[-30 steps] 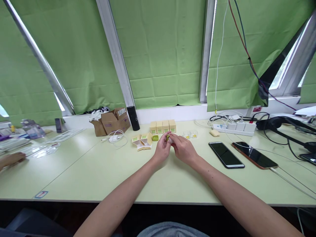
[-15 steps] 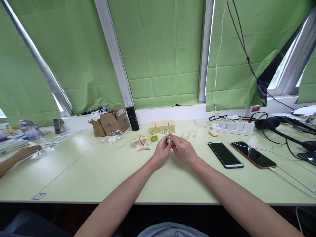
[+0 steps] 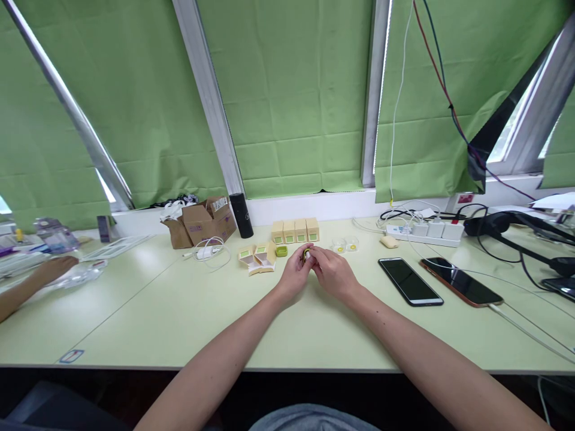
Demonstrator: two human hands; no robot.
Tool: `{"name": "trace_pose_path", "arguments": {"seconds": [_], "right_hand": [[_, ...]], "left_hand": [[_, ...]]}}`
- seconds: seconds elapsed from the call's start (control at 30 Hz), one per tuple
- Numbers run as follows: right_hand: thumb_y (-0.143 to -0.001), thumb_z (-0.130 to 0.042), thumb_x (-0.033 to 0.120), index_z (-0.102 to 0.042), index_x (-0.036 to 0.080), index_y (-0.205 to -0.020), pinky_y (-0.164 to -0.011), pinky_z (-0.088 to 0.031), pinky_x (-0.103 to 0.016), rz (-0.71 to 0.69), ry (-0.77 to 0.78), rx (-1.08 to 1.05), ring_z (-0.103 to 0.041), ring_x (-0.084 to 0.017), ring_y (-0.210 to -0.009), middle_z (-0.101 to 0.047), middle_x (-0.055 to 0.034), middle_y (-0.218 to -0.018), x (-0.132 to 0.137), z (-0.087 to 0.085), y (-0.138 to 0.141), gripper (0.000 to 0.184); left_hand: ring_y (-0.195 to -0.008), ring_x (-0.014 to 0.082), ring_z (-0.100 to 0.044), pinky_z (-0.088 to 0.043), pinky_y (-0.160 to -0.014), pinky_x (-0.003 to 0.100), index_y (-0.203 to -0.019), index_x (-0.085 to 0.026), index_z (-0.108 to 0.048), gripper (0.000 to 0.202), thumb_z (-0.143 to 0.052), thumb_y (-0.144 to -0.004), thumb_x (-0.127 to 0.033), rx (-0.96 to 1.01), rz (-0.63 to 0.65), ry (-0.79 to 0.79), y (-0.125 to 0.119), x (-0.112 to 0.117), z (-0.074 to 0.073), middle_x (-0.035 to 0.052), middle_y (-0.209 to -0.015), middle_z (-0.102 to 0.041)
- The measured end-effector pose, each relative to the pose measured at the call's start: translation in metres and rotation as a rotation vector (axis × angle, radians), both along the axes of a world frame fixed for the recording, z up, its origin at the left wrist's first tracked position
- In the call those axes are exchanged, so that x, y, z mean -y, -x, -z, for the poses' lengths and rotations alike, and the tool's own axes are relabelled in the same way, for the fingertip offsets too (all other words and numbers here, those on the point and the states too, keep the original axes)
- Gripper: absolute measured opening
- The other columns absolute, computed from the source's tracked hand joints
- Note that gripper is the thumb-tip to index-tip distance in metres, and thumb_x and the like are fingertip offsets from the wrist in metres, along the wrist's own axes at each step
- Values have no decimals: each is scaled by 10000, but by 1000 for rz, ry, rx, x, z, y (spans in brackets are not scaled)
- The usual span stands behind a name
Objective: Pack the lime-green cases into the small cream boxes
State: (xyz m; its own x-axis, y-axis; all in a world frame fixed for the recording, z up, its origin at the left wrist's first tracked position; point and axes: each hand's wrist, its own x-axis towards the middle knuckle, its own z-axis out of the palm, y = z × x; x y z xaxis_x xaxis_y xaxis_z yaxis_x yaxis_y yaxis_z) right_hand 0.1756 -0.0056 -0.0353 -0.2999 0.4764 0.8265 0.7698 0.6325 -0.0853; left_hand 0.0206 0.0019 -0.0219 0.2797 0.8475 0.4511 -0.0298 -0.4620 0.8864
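My left hand (image 3: 294, 274) and my right hand (image 3: 333, 272) meet above the middle of the desk. Between their fingertips is a small yellow-green and white object (image 3: 306, 255), mostly covered by the fingers; its kind cannot be made out. Both hands are closed on it. Just left of them sits a small green case (image 3: 281, 251), beside an opened light-brown carton (image 3: 258, 260). Behind the hands stands a row of several small cartons (image 3: 294, 231) with green labels. Two clear containers with yellow centres (image 3: 345, 245) lie to the right of the row.
Right of my hands are two phones (image 3: 410, 281), a cream earbud case (image 3: 389, 242), a power strip (image 3: 424, 232) and a headset (image 3: 516, 230). To the left are a cable with a white adapter (image 3: 206, 252), a cardboard box (image 3: 204, 222), a black cylinder (image 3: 241, 215) and another person's hand (image 3: 56, 269).
My hands stay almost still around the small object. At the far left, the other person's hand has shifted slightly up, over the clear plastic packaging.
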Motion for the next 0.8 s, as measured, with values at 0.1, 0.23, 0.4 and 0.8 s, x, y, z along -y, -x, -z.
{"name": "trace_pose_path", "arguments": {"seconds": [0.1, 0.23, 0.4, 0.8], "right_hand": [[-975, -508, 87, -660, 180, -1182, -804, -603, -382, -10, 13, -8, -734, -266, -985, -754, -160, -1182, 0, 0, 0, 274], [-970, -502, 86, -650, 186, -1201, -812, -600, -396, -50, 45, -54, -725, -270, -984, -753, -152, -1158, 2, -2, 0, 292], [-942, -572, 119, -535, 216, -1398, -829, -602, -416, -156, 164, -204, -694, -252, -953, -732, -113, -1141, -1, -2, -2, 467], [-881, -613, 135, -553, 227, -1358, -813, -581, -404, -230, 259, -347, -657, -226, -954, -703, -110, -1238, -7, 1, -9, 489]], "left_hand": [[-1311, 280, -597, -484, -1128, 430, -1373, -175, -604, 501, -674, -966, -458, 7, 0, -2, 0, 0, 1, 160, -1426, -626], [-1278, 279, -620, -502, -1112, 434, -1368, -181, -613, 513, -696, -951, -469, 27, -7, -2, 0, 0, 0, 151, -1386, -648], [-1124, 260, -683, -567, -1009, 420, -1402, -167, -601, 588, -722, -930, -495, 70, 26, 33, 2, -4, 1, 134, -1219, -713], [-1093, 262, -728, -611, -974, 440, -1518, -169, -475, 866, -831, -824, -546, 175, 154, 165, 4, -5, 0, 179, -1293, -684]]}}
